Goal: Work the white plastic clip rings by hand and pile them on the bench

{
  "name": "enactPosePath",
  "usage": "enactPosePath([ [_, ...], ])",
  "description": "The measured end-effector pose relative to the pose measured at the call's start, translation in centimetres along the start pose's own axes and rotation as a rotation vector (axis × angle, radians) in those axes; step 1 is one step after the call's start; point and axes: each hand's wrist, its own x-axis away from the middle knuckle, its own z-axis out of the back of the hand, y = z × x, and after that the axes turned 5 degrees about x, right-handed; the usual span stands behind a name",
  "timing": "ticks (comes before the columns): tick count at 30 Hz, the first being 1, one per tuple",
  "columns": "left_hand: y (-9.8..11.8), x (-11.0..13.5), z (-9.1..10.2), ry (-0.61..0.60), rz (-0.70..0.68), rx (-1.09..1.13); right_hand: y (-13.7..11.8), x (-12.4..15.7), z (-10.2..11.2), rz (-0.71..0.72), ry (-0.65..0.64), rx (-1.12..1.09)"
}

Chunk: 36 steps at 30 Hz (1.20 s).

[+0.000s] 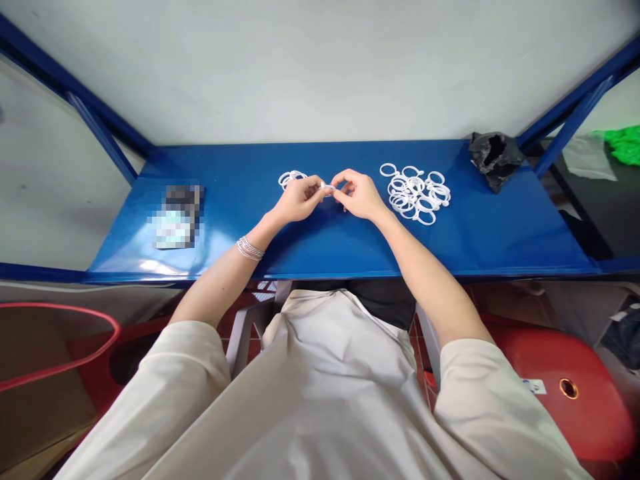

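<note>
Over the middle of the blue shelf (320, 240), my left hand (299, 197) and my right hand (357, 193) meet. Both pinch a small white plastic ring (327, 188) between their fingertips. Silver bangles sit on my left wrist. A small group of white rings (291, 177) lies just behind my left hand. A larger pile of white rings (416, 192) lies to the right of my right hand.
A crumpled black bag (493, 158) sits at the shelf's back right. A blurred flat object (179, 216) lies on the left. Blue frame struts rise at both ends. Red stools (560, 380) stand below, and something green (624, 143) at far right.
</note>
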Motion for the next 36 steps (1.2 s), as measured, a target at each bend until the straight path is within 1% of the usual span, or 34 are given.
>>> enactPosePath([
  [3,0.2,0.0,0.1,0.003,0.012,0.011,-0.2,-0.1,-0.4,-0.101,-0.101,-0.200],
  [5,0.4,-0.1,0.1,0.013,0.007,0.012,-0.5,-0.1,-0.6,-0.130,-0.171,-0.291],
  [7,0.7,-0.2,0.2,0.012,0.006,0.040,-0.8,-0.2,-0.7,-0.147,-0.209,-0.363],
  [9,1.1,-0.4,0.2,-0.003,0.017,0.102,-1.2,-0.2,-0.9,-0.167,-0.193,-0.468],
  [12,1.9,-0.7,0.0,-0.038,0.022,0.207,-2.0,-0.3,-1.5,-0.213,-0.107,-0.603],
  [15,2.7,-0.9,-0.6,-0.082,0.006,0.283,-2.8,-0.4,-2.4,-0.296,0.022,-0.588],
  [17,3.0,-0.9,-1.0,-0.110,0.009,0.325,-3.3,-0.3,-2.9,-0.346,0.083,-0.560],
  [19,2.9,-0.9,-1.3,-0.120,0.020,0.346,-3.7,-0.2,-3.2,-0.379,0.107,-0.553],
  [23,2.2,-0.8,-1.4,-0.081,0.004,0.317,-4.2,-0.2,-3.0,-0.404,0.141,-0.543],
  [26,1.7,-0.7,-1.2,-0.074,-0.012,0.310,-3.9,-0.4,-2.3,-0.399,0.123,-0.502],
  [31,1.3,-0.6,-0.9,-0.071,0.023,0.309,-2.6,-0.6,-1.4,-0.367,0.082,-0.492],
  [34,0.8,-0.6,-0.9,0.000,0.013,0.254,-1.7,-0.6,-1.3,-0.277,0.063,-0.472],
  [36,0.3,-0.6,-0.8,0.065,0.001,0.215,-1.2,-0.5,-1.4,-0.201,0.049,-0.391],
])
